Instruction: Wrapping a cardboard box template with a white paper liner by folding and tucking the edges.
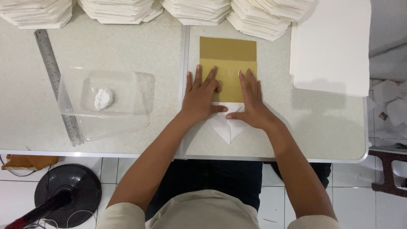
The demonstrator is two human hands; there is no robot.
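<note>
A gold paper sheet (228, 53) lies on the pale table (296, 127), its near end folded so the white underside forms a point (229, 129) toward me. My left hand (201, 95) presses flat on the sheet's left side, fingers spread. My right hand (251, 99) presses flat on its right side. Both thumbs meet near the fold where gold turns to white. Neither hand grips anything.
A clear plastic tray (106, 104) holding a white lump (103, 98) sits at the left, beside a metal ruler (57, 82). Stacks of folded white paper (258, 17) line the far edge. A white sheet pile (333, 44) lies at right. A black fan base (68, 193) stands on the floor.
</note>
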